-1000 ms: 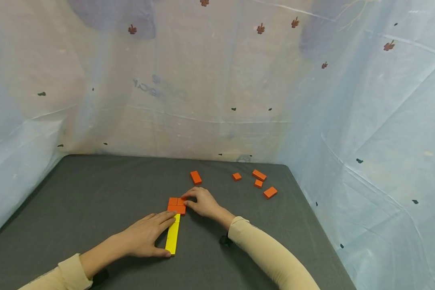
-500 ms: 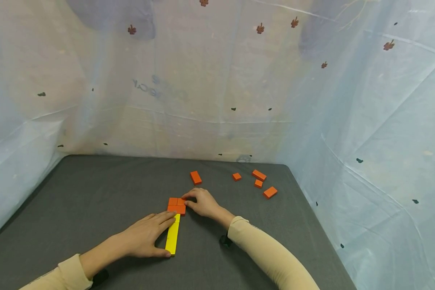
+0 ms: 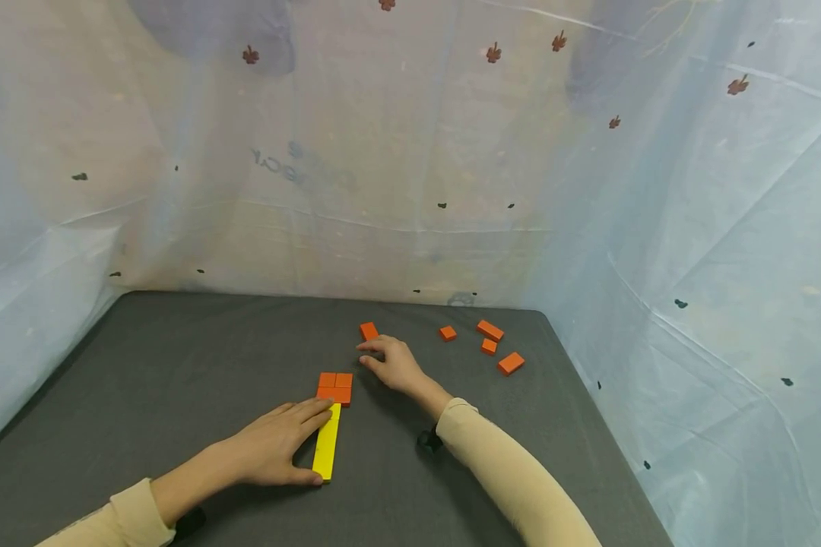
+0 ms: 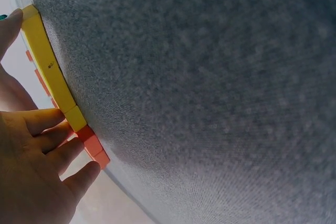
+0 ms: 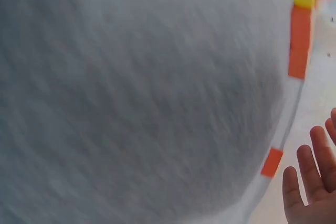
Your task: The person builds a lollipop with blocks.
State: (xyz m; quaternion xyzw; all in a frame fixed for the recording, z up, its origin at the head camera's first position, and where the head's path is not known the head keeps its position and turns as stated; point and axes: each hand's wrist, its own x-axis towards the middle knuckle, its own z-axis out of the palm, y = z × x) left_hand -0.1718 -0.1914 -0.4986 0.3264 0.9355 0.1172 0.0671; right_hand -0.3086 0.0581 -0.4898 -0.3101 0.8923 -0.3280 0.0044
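Note:
In the head view my left hand lies along a row of yellow blocks, thumb at the near end and fingers stretched to the far end. The left wrist view shows its fingertips touching the yellow blocks and the orange blocks beyond them. That orange group, two small squares above a longer piece, adjoins the yellow row. My right hand hovers empty with fingers apart, close to a loose orange block that it partly hides. In the right wrist view its fingers are fairly straight.
Farther right on the dark grey table lie a small orange block, an oblong orange block, another small orange block and a further orange block. Translucent sheeting hangs behind the table and along both sides.
My right hand has let go of the orange group's right square and moved away, up and right, to the loose orange block. The left hand has stayed in place.

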